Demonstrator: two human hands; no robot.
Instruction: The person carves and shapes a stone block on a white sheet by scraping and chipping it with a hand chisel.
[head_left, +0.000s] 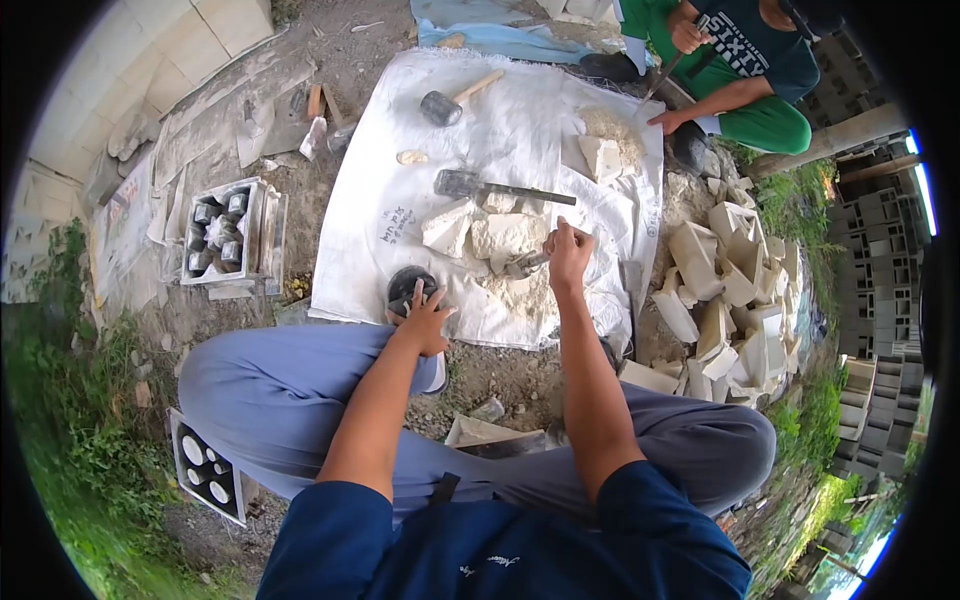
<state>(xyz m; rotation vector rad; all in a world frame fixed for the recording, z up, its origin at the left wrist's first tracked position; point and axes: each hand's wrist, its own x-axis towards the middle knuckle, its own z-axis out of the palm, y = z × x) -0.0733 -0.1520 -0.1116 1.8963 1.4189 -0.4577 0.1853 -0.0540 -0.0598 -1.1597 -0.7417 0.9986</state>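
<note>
My left hand [424,318] has its fingers spread over a round black object [408,287] at the near left corner of the white sheet [360,190]. My right hand [568,250] is closed around the handle of a tool [527,264], whose end lies among pale crumbs beside a rough pale stone block [508,236]. Another pale block [448,228] sits just left of it. Behind the blocks lies a dark-headed hammer [458,183] with a long dark handle.
A mallet [441,108] lies farther back on the sheet. At the upper right sits another person [740,75] holding a tool near a pale chunk [601,158]. Broken pale pieces [740,260] are heaped at right; a box of dark cylinders [218,232] stands left.
</note>
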